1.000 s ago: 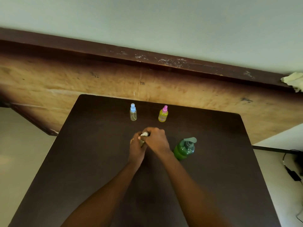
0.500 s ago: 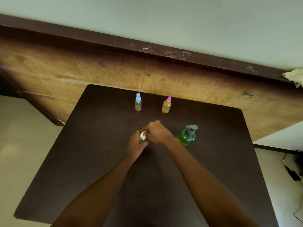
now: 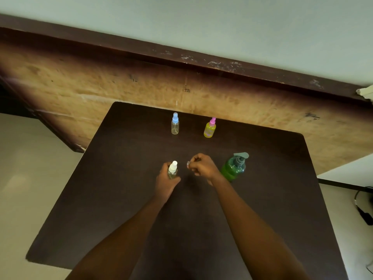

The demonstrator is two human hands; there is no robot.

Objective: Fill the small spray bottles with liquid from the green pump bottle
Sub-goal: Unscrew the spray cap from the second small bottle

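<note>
Three small spray bottles share the dark brown table (image 3: 125, 199). The white-topped bottle (image 3: 173, 170) stands upright near the table's middle. The left hand (image 3: 166, 180) grips it, fingers curled round its clear body and the white nozzle bare above them. Just to its right, apart from it, the right hand (image 3: 202, 168) pinches a small clear cap (image 3: 188, 164) between curled fingertips. The green pump bottle (image 3: 234, 168) stands just beyond that wrist, its grey pump head pointing right.

Toward the far edge, well apart from the hands, the blue-topped bottle (image 3: 175, 124) looks clear and pale. The pink-topped bottle (image 3: 210, 128) beside it shows yellow-green. Both forearms reach in from the near edge.

The tabletop is matte and square-cornered. Its far edge meets a worn, tan wooden panel (image 3: 90, 87) capped by a dark scuffed rail (image 3: 125, 44), with a pale greenish wall (image 3: 201, 19) above. A light floor (image 3: 26, 158) shows on the left. On the right, a black cable (image 3: 361, 210) trails over it, and a pale crumpled scrap (image 3: 366, 92) sits at the rail's end.
</note>
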